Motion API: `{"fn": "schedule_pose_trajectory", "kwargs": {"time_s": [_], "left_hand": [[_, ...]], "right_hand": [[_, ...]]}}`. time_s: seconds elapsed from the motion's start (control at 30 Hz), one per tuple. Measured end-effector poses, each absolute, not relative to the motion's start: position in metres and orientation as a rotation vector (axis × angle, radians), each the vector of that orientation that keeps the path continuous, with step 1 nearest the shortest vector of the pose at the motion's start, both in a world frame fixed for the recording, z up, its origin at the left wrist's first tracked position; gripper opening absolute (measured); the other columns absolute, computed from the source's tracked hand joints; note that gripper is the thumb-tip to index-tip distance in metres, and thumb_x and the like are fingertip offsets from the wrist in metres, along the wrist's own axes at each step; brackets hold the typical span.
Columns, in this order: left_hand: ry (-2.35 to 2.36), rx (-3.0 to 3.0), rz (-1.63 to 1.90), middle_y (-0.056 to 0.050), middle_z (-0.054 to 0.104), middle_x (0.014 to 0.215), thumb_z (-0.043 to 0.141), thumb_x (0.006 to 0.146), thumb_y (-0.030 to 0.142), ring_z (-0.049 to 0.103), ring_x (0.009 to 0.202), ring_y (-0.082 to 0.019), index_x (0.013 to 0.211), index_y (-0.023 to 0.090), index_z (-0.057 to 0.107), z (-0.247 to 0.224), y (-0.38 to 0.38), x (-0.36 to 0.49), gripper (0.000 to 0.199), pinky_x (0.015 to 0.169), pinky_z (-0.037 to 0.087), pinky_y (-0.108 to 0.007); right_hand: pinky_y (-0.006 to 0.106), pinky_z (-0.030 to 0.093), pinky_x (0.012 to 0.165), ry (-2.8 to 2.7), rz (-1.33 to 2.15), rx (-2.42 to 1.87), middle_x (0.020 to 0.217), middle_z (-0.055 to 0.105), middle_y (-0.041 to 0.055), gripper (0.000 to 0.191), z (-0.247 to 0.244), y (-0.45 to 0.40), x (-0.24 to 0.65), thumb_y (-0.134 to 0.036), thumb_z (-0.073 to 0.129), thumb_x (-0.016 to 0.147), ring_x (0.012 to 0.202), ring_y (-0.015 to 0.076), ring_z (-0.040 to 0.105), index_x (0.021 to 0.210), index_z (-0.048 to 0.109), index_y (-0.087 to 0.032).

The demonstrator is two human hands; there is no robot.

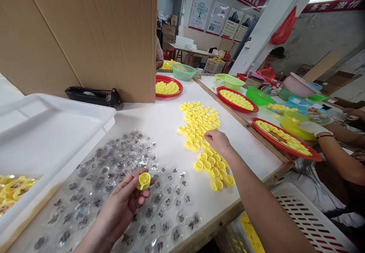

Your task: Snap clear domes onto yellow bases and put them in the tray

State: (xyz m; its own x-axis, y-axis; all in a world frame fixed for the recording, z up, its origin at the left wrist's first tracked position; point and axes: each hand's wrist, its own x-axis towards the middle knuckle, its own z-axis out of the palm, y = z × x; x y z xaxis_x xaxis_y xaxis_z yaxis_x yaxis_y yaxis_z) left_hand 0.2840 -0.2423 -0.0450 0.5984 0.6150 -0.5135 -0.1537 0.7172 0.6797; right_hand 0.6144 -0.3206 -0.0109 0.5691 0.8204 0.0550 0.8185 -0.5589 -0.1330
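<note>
In the head view, my left hand (129, 192) grips a small round yellow plastic piece (144, 181), its ringed, hollow face turned up toward me. Under and around this hand lie many clear round plastic pieces (99, 173) with small dark printed figures, spread over the white table. My right hand (218, 141) reaches over the spread of yellow plastic pieces (199, 122), most of them lying hollow side up. Its fingers are pinched together close to the pieces, and what is between them, if anything, is hidden.
A white tray (68, 106) with yellow printed pieces stands at left. Behind it are a black tape dispenser (94, 96) and a tall cardboard sheet (114, 36). Red plates (285, 146) of yellow pieces sit beyond a wooden strip (239, 118). A co-worker's gloved hand (310, 127) is at right.
</note>
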Motion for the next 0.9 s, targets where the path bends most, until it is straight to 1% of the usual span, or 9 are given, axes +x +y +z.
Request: {"fn": "schedule_pose_trajectory", "kwargs": {"time_s": [0.07, 0.13, 0.27, 0.37, 0.47, 0.67, 0.7, 0.83, 0.9], "left_hand": [[0.784, 0.63, 0.51, -0.015, 0.066, 0.097, 0.05, 0.087, 0.016, 0.06, 0.06, -0.011, 0.112, 0.013, 0.055, -0.044, -0.239, 0.282, 0.026, 0.051, 0.051, -0.018], [0.754, 0.626, 0.543, -0.014, 0.065, 0.098, 0.051, 0.086, 0.015, 0.061, 0.063, -0.012, 0.111, 0.012, 0.057, -0.043, -0.235, 0.278, 0.026, 0.053, 0.052, -0.018], [0.739, 0.607, 0.593, -0.013, 0.066, 0.097, 0.052, 0.086, 0.016, 0.06, 0.061, -0.01, 0.11, 0.013, 0.058, -0.041, -0.229, 0.274, 0.025, 0.051, 0.051, -0.017], [0.728, 0.605, 0.582, -0.013, 0.066, 0.092, 0.052, 0.087, 0.018, 0.059, 0.057, -0.009, 0.11, 0.013, 0.057, -0.041, -0.23, 0.275, 0.024, 0.047, 0.048, -0.016], [0.711, 0.606, 0.57, -0.012, 0.067, 0.086, 0.052, 0.087, 0.02, 0.059, 0.056, -0.01, 0.108, 0.014, 0.055, -0.041, -0.234, 0.277, 0.022, 0.046, 0.046, -0.015], [0.67, 0.598, 0.55, -0.011, 0.066, 0.084, 0.051, 0.088, 0.02, 0.062, 0.062, -0.011, 0.104, 0.015, 0.055, -0.045, -0.237, 0.278, 0.017, 0.054, 0.05, -0.016], [0.667, 0.602, 0.545, -0.011, 0.066, 0.085, 0.052, 0.088, 0.02, 0.063, 0.063, -0.011, 0.105, 0.015, 0.055, -0.046, -0.237, 0.278, 0.018, 0.054, 0.051, -0.016], [0.661, 0.62, 0.531, -0.012, 0.066, 0.09, 0.053, 0.087, 0.02, 0.063, 0.065, -0.011, 0.107, 0.013, 0.055, -0.047, -0.239, 0.279, 0.021, 0.056, 0.051, -0.016], [0.662, 0.622, 0.52, -0.011, 0.065, 0.09, 0.054, 0.087, 0.02, 0.063, 0.064, -0.011, 0.106, 0.013, 0.056, -0.047, -0.241, 0.281, 0.021, 0.055, 0.051, -0.016]], "right_hand": [[0.028, 0.045, 0.076, -1.479, 0.043, -2.531, 0.089, 0.064, 0.0014, 0.014, -0.012, -0.32, 0.595, -0.018, 0.048, 0.089, 0.084, 0.0138, 0.058, 0.088, 0.063, -0.018], [0.024, 0.042, 0.076, -1.592, 0.12, -2.406, 0.089, 0.064, -0.0001, 0.017, -0.015, -0.319, 0.571, -0.016, 0.047, 0.087, 0.084, 0.0124, 0.058, 0.086, 0.063, -0.021], [0.023, 0.04, 0.075, -1.782, 0.319, -2.258, 0.084, 0.062, 0.0, 0.015, -0.026, -0.32, 0.525, -0.015, 0.051, 0.085, 0.08, 0.0124, 0.057, 0.083, 0.065, -0.021], [0.024, 0.04, 0.073, -1.861, 0.421, -2.23, 0.091, 0.059, 0.0029, 0.016, -0.035, -0.32, 0.505, -0.015, 0.057, 0.081, 0.083, 0.0149, 0.057, 0.092, 0.065, -0.021], [0.025, 0.039, 0.07, -1.915, 0.499, -2.195, 0.097, 0.056, 0.0043, 0.025, -0.042, -0.319, 0.498, -0.015, 0.063, 0.075, 0.084, 0.016, 0.057, 0.099, 0.065, -0.021], [0.027, 0.04, 0.073, -1.86, 0.62, -2.109, 0.085, 0.057, 0.0037, 0.013, -0.049, -0.317, 0.499, -0.009, 0.056, 0.077, 0.079, 0.0156, 0.057, 0.082, 0.066, -0.017], [0.027, 0.041, 0.072, -1.824, 0.64, -2.093, 0.083, 0.058, 0.0029, 0.014, -0.048, -0.317, 0.498, -0.009, 0.055, 0.078, 0.078, 0.0151, 0.057, 0.084, 0.065, -0.017], [0.023, 0.045, 0.063, -1.689, 0.759, -1.99, 0.079, 0.059, -0.0023, 0.021, -0.038, -0.325, 0.49, -0.017, 0.052, 0.082, 0.068, 0.0111, 0.057, 0.103, 0.055, -0.022], [0.022, 0.047, 0.06, -1.571, 0.929, -1.837, 0.081, 0.06, -0.0028, 0.021, -0.033, -0.327, 0.482, -0.021, 0.052, 0.083, 0.068, 0.0105, 0.059, 0.104, 0.054, -0.023]]}}
